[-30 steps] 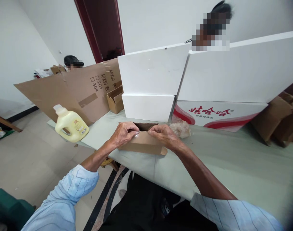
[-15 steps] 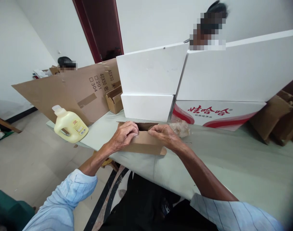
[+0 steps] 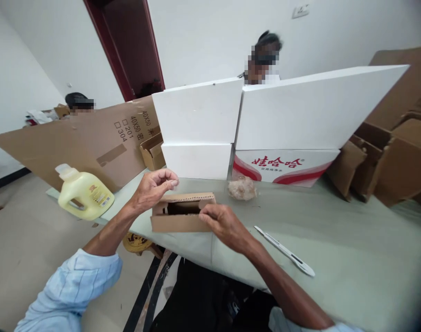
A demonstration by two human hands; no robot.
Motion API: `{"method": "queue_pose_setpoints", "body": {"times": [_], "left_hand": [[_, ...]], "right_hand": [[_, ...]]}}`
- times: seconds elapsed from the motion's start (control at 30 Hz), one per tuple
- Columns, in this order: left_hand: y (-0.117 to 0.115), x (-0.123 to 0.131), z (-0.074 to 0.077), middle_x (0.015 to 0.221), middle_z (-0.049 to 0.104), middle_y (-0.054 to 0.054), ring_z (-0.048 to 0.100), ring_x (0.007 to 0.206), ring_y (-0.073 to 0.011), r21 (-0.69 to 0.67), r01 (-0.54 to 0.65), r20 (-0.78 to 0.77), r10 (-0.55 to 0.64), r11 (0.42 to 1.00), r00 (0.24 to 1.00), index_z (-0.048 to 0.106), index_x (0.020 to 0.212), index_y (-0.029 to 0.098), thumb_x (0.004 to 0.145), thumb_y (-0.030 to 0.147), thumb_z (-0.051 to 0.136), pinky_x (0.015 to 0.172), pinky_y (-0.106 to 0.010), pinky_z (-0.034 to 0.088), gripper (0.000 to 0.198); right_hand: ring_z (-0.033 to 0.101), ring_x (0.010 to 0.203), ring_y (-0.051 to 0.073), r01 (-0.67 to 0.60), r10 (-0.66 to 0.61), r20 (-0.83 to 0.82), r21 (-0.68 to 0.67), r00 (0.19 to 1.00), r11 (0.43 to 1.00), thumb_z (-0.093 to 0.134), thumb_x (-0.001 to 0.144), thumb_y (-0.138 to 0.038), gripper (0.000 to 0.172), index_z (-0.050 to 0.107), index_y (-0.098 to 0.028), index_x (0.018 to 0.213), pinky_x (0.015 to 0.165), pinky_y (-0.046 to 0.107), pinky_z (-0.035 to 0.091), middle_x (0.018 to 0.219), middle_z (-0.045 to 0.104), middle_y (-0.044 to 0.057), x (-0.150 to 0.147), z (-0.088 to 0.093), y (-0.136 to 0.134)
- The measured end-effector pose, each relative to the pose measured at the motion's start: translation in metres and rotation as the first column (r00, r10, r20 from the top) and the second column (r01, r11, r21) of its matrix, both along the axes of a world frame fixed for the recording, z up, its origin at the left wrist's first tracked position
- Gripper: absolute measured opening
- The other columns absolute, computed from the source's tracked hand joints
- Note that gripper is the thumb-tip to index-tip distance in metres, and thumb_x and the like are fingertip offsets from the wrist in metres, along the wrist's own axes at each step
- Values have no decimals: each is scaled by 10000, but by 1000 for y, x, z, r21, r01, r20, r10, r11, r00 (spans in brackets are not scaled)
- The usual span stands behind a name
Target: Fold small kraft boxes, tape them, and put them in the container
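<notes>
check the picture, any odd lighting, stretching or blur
Head view, lighting: soft and fairly even across the table, with the small cardboard box dark inside; head view, distortion: the door frame leans and the upper-right white box looks stretched, likely from the lens; head view, edges: the right border darkens; head view, masking: pixel blocks cover part of the person behind that box.

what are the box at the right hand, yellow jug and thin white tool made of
Box: matte brown corrugated cardboard, judging by the ridged rear edge. Yellow jug: probably moulded plastic, smooth with a slight sheen and built-in handle. White tool: smooth and pale, plastic or metal; the look leaves that open.
</notes>
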State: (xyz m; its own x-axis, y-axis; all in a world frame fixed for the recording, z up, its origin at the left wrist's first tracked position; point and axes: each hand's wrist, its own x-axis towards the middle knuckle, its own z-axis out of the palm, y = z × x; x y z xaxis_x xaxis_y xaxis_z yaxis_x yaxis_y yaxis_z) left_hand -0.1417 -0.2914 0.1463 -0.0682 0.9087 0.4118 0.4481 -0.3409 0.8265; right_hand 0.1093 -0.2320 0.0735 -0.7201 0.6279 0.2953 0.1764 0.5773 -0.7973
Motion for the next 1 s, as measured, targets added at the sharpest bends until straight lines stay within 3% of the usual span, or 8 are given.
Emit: {"method": "queue_pose_setpoints", "body": {"times": [0.1,0.23,0.4,0.57,0.73,1.0], "left_hand": [[34,0,5,791,714,-28,635,732,-141,-83,53,-69,-59,995,996,747,860,159,867,334,754,704,-262,519,176],[98,18,-3,751,692,-16,605,686,-128,-209,155,-125,-183,966,975,720,814,154,802,314,730,671,-259,509,161],[178,67,-37,620,590,30,508,579,-94,-312,249,-169,-312,917,935,681,726,145,747,248,701,583,-230,422,108],[234,110,-74,594,543,44,451,563,-89,-381,305,-183,-395,873,900,655,673,146,717,231,705,548,-223,338,109],[258,130,-102,633,561,29,471,597,-109,-395,312,-187,-408,864,894,645,685,149,738,248,735,579,-238,363,144],[261,138,-129,730,663,-23,562,699,-154,-384,325,-187,-418,864,889,690,753,149,746,206,787,652,-272,450,112]], "right_hand": [[613,838,182,-25,24,7,87,1000,996,580,999,-204,195,688,-210,837,920,358,455,846,702,6,7,-8,-22],[638,840,178,-89,83,55,118,995,989,591,1024,-166,176,699,-211,892,1184,488,363,835,711,-11,10,-16,-34],[703,903,177,-93,83,77,129,994,987,602,1052,-204,145,713,-214,960,1296,515,252,889,735,-2,17,-22,-39],[718,914,163,-125,114,96,119,989,985,622,1061,-239,139,699,-213,948,1325,473,215,880,720,-5,26,-31,-43],[712,930,156,-118,107,106,102,989,988,637,1062,-256,128,687,-217,951,1342,467,170,896,721,-8,32,-37,-41],[716,993,170,-130,120,102,91,987,987,653,1058,-284,118,675,-220,961,1345,465,162,946,736,10,36,-38,-34]]}}
